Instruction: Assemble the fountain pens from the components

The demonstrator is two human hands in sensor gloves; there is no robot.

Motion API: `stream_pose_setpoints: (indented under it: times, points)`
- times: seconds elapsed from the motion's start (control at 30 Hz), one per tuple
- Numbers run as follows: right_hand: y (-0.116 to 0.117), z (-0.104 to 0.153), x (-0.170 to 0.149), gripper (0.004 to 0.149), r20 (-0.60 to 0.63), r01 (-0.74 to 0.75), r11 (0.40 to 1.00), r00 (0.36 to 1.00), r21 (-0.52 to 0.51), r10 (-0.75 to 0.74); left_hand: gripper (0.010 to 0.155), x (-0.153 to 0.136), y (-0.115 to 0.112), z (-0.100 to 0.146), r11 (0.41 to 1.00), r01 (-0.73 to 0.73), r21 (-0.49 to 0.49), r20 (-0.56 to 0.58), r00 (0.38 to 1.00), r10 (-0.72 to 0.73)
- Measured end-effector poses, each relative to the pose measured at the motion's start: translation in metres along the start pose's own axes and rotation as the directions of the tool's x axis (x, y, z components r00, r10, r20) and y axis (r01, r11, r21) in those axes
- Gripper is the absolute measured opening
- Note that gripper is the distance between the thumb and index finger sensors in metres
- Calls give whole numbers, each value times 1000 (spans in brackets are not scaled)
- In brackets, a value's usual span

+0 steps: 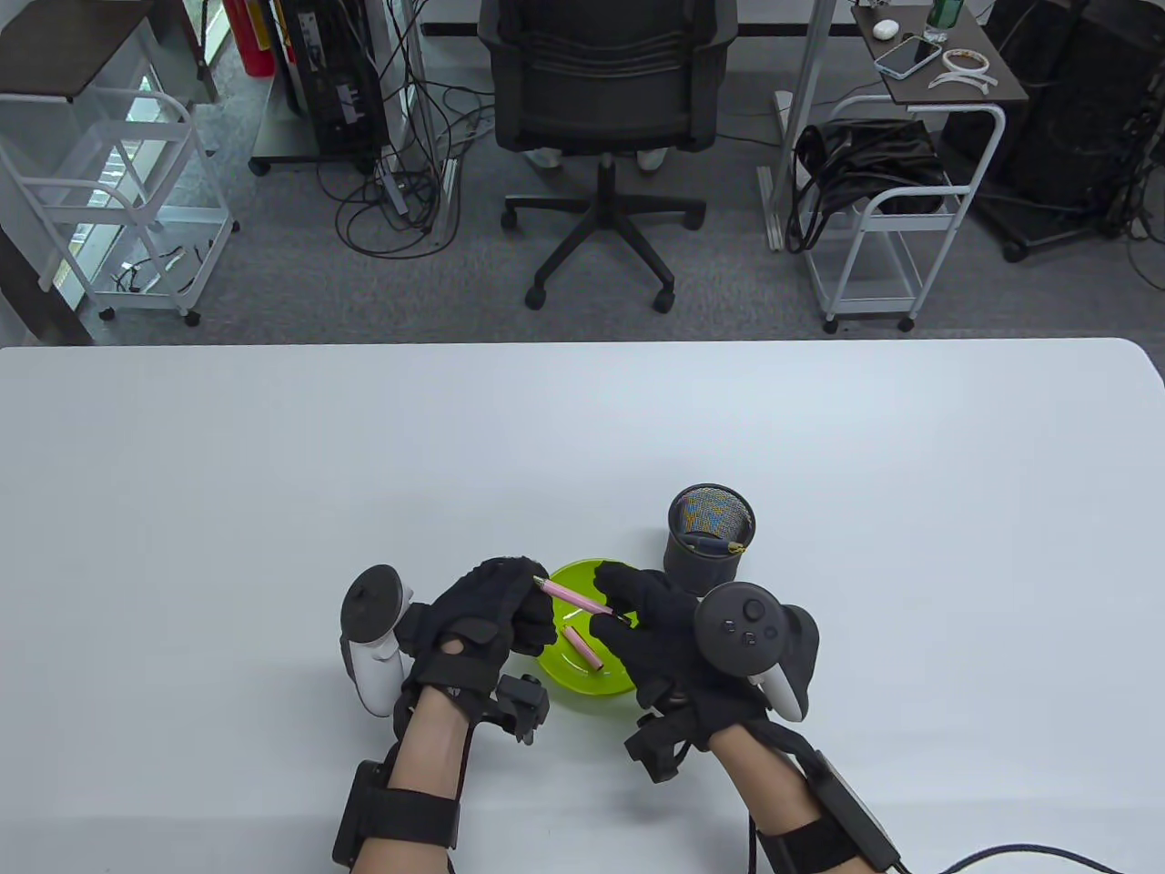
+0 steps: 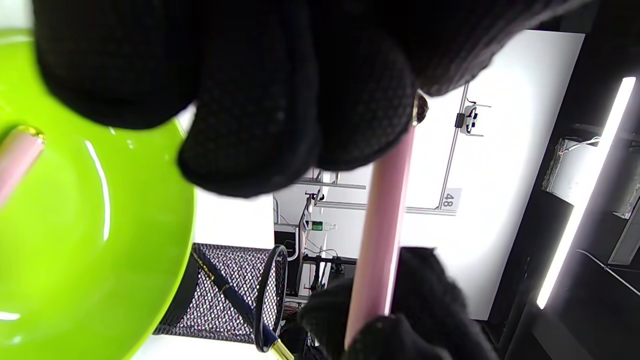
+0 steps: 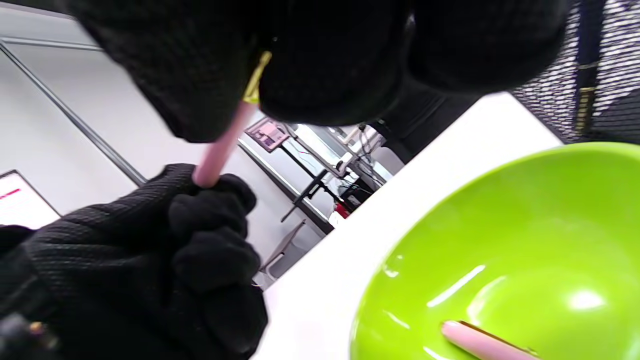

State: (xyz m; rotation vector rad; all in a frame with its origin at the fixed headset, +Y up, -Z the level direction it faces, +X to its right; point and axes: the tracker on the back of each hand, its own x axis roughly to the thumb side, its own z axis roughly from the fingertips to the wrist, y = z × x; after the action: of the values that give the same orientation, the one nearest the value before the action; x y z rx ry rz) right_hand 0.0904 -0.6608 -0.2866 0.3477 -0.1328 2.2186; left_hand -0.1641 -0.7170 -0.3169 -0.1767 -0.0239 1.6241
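Note:
Both hands hold one pink pen barrel (image 1: 575, 597) above a lime-green bowl (image 1: 569, 675). My left hand (image 1: 496, 612) grips its left end, and my right hand (image 1: 637, 619) pinches its right end. The barrel also shows in the left wrist view (image 2: 381, 230) and in the right wrist view (image 3: 220, 150), with a gold ring at the right-hand end. A second pink piece, a pen cap (image 1: 583, 650), lies in the bowl; it also shows in the right wrist view (image 3: 480, 342).
A black mesh pen cup (image 1: 710, 537) stands just behind the bowl to the right, with a dark blue pen (image 1: 714, 543) inside. The white table (image 1: 273, 473) stretches wide on all sides. An office chair (image 1: 605, 109) and carts stand beyond the far edge.

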Motion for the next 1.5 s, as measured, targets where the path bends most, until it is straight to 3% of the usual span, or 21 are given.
stream_pose_setpoints:
  times: [0.13,0.27,0.5,0.8,0.97,1.07,1.2,1.3,1.4,1.5]
  points:
    - [0,0,-3,48,-30,15,1000,999,-8,-15,44,-1,-1,-1,1000,-11,-16,2,1000,11]
    - [1,-1,-5,57,-21,26,999,999,30,-25,44,-2,0,-1,1000,-8,-11,0,1000,8]
    - [0,-1,0,50,-9,-32,999,999,10,32,44,-2,-2,-2,999,28,-22,6,1000,-28]
    - [5,-2,4,49,17,-53,991,999,123,51,44,1,-2,-4,997,57,-52,42,998,-55]
    - [8,-7,-5,56,-45,-32,954,998,299,47,45,-1,-9,-4,995,75,-59,34,997,-73]
    - [5,-7,-7,50,-61,-28,961,997,276,47,53,-4,-12,-4,994,86,-68,30,996,-84]
    - [-4,-6,-7,50,-85,-25,988,996,151,38,69,-5,-17,-5,991,89,-101,37,996,-86]
    - [-13,-6,-11,50,-123,23,998,992,57,-16,68,0,-19,-3,984,163,-75,35,986,-161]
    - [-19,-7,-18,50,-159,49,996,987,68,-37,63,10,-24,0,941,337,-28,43,941,-335]
    - [-23,-8,-27,50,-209,55,997,977,46,-44,61,21,-34,0,810,585,-24,61,810,-583]
